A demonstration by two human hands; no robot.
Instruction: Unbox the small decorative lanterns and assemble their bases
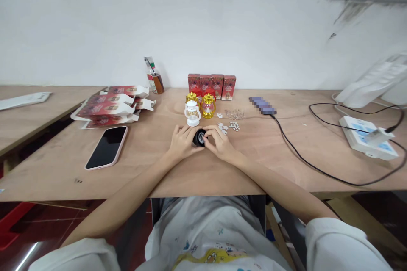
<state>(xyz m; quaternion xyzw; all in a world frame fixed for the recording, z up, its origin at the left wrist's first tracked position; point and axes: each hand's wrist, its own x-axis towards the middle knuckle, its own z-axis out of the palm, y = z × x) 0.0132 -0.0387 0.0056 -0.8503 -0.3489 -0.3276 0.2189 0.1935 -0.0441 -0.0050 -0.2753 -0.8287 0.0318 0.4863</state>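
A small black round piece (199,137), its hollow grey-lined face turned to the right, is held low over the table. My left hand (183,143) is closed around its left side. At the open face my right hand (220,143) pinches with thumb and fingers; what lies between the fingertips is too small to make out. Just behind my hands stands a white miniature lantern (192,114). A gold miniature lantern (208,106) is beside it, with another gold one partly hidden behind. White flat pieces (223,128), small silvery discs (234,126) and thin metal pieces (234,114) lie nearby.
Several upright red boxes (212,86) line the wall. Flattened red cartons (106,108) and a phone (107,147) lie left, near a bottle of brown liquid (155,81). To the right are a pixelated device (262,105), a black cable (295,154) and a power strip (367,137).
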